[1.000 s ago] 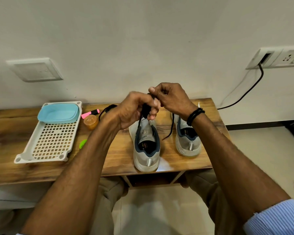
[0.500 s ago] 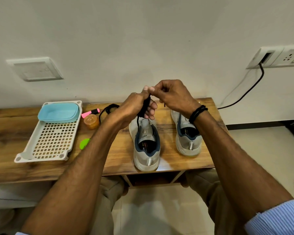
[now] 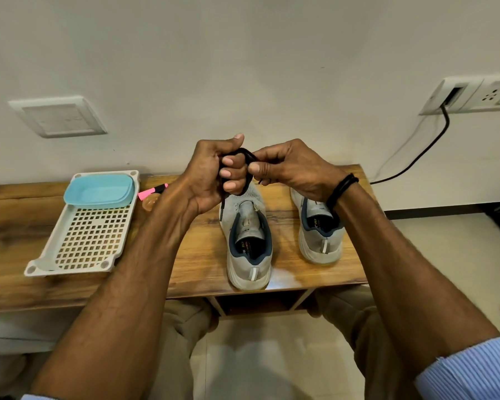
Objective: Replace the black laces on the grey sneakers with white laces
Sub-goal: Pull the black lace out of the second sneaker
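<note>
Two grey sneakers stand on the wooden table [image 3: 191, 264], heels toward me: the left sneaker [image 3: 247, 241] in the middle and the right sneaker [image 3: 319, 226] beside it. Neither shows laces in its eyelets. Above the left sneaker my left hand [image 3: 214, 177] grips a bundled black lace [image 3: 244, 155], its fingers curled round the loops. One lace end hangs down to the shoe's left side. My right hand [image 3: 286, 166] pinches the same lace at the bundle's right side. No white laces are visible.
A white perforated tray [image 3: 90, 235] holding a light blue container [image 3: 98, 189] sits at the table's left. A pink highlighter [image 3: 150, 192] and a small orange jar [image 3: 150, 203] lie behind my left forearm. A black cable [image 3: 422, 151] runs from the wall socket at right.
The black lace, which hung loose below my hands, has been gathered into a bundle in my left hand. Both hands rose slightly and my left forearm now hides the green object.
</note>
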Demonstrator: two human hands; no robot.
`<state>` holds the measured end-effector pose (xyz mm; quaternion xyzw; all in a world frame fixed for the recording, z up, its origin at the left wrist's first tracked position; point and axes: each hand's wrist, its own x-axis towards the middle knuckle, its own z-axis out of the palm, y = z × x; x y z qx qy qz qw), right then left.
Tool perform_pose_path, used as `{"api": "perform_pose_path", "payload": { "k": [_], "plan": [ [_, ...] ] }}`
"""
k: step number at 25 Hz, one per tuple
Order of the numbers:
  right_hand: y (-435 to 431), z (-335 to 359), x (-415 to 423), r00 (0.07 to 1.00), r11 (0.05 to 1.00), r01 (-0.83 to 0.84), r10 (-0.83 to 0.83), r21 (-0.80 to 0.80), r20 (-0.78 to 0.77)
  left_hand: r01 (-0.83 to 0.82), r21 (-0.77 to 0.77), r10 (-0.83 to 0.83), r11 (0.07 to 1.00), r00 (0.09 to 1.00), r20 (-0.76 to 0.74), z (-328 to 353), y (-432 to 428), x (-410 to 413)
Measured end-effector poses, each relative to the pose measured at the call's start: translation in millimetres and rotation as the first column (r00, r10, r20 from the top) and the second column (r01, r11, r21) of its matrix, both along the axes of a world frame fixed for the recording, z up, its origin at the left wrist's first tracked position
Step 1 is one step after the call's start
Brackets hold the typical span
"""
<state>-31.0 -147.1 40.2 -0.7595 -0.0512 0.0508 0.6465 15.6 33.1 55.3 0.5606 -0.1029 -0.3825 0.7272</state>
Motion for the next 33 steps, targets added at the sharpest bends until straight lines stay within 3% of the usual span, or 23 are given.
{"api": "perform_pose_path", "payload": {
  "k": [6, 12, 20, 24, 28, 33],
  "plan": [
    [3, 0, -1, 0.996, 0.994, 0.082, -0.080, -0.072, 0.031, -0.012, 0.017, 0.011, 1.000, 0.999, 0.037, -1, -2, -3],
    [2, 1, -2, 0.997, 0.990, 0.074, -0.075, -0.119, -0.001, 0.093, -0.044, -0.092, 0.995, 0.996, 0.019, -3, 1, -1],
    [8, -2, -1, 0.995, 0.995, 0.069, -0.063, -0.073, 0.083, 0.113, -0.059, -0.110, 0.992, 0.993, 0.051, -2, 1, -5],
    [3, -2, 1, 0.989, 0.974, 0.117, -0.096, -0.195, 0.114, 0.134, -0.005, -0.133, 0.991, 0.989, 0.063, -7, 3, 2],
    [5, -2, -1, 0.982, 0.931, 0.169, -0.130, -0.325, 0.138, 0.054, 0.041, -0.056, 0.998, 0.998, 0.036, -10, 3, 6],
    [14, -5, 5, 0.969, 0.875, 0.240, -0.193, -0.420, 0.151, -0.119, 0.132, 0.101, 0.984, 0.986, 0.135, -12, -5, 3]
  ]
}}
